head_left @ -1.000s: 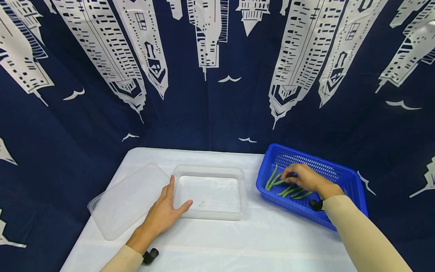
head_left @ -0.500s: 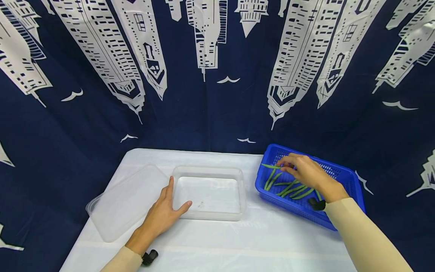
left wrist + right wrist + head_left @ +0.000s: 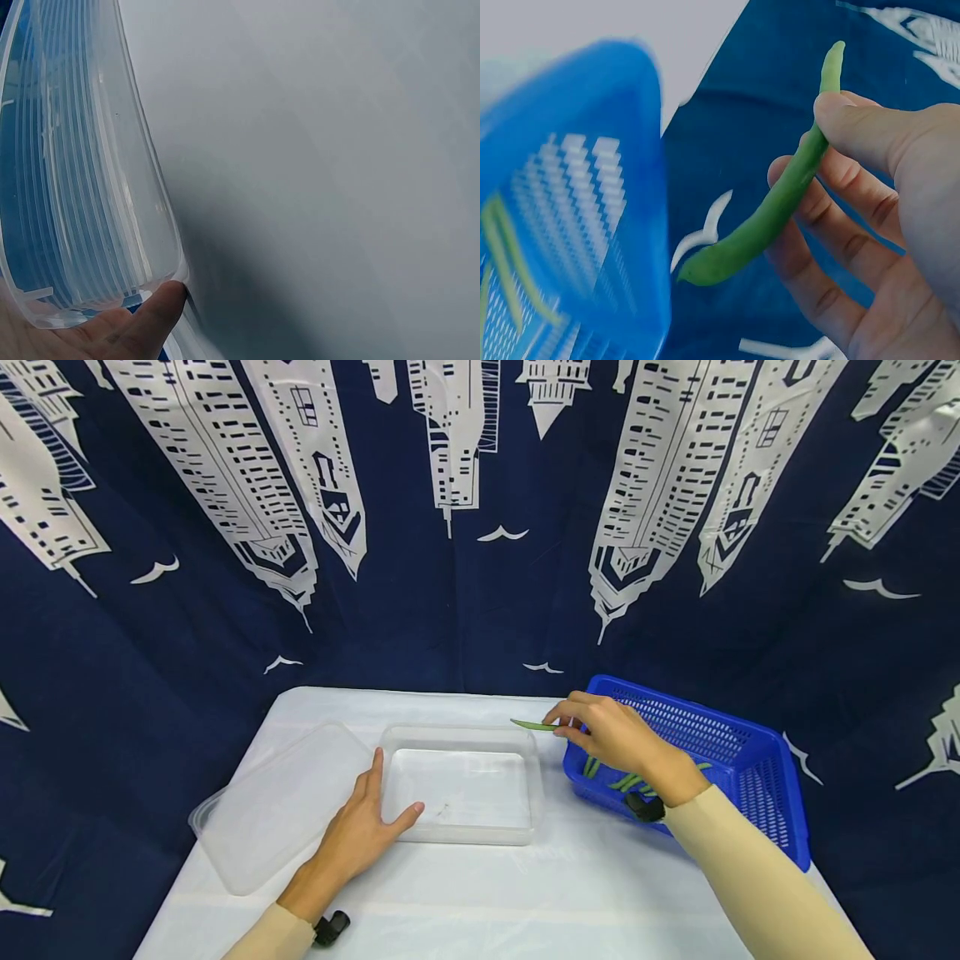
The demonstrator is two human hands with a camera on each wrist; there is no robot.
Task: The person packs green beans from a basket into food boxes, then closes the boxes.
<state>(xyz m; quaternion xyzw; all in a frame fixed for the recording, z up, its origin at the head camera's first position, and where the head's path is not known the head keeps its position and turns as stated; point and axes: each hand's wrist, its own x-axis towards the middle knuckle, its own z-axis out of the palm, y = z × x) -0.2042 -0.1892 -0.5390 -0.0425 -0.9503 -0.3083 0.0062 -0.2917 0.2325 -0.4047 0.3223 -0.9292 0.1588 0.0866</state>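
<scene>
My right hand (image 3: 611, 735) pinches a single green bean (image 3: 780, 199) between thumb and fingers, above the left rim of the blue basket (image 3: 768, 789). In the head view the bean's tip points left, over the far right corner of a clear plastic container (image 3: 536, 793). More green beans (image 3: 630, 782) lie in the basket, partly hidden under my right hand and wrist. My left hand (image 3: 360, 827) rests against the container's left side with fingers extended; the left wrist view shows the thumb touching the container's corner (image 3: 169, 259).
A clear lid (image 3: 285, 810) lies on the white table (image 3: 480, 902), left of the container and partly behind my left hand. Behind the table hangs a dark blue cloth (image 3: 405, 610) with white building prints.
My right hand has picked a bean out of the basket, lifted it and moved left towards the container. The left hand has stayed in place at the container.
</scene>
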